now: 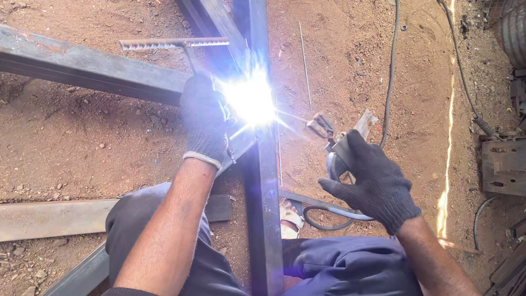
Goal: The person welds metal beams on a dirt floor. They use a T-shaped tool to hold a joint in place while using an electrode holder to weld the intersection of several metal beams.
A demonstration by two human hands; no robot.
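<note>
Kneeling over a long dark steel square tube (262,208) at frame centre, on red-brown dirt ground (71,148). Left hand (205,120) in a dark knit glove, closed around a ribbed steel rod tool (174,43), upper middle. Right hand (372,183), gloved too, gripping a welding rod holder (329,134), right of centre. Bright white welding spark (251,100) glowing on the tube between both hands.
</note>
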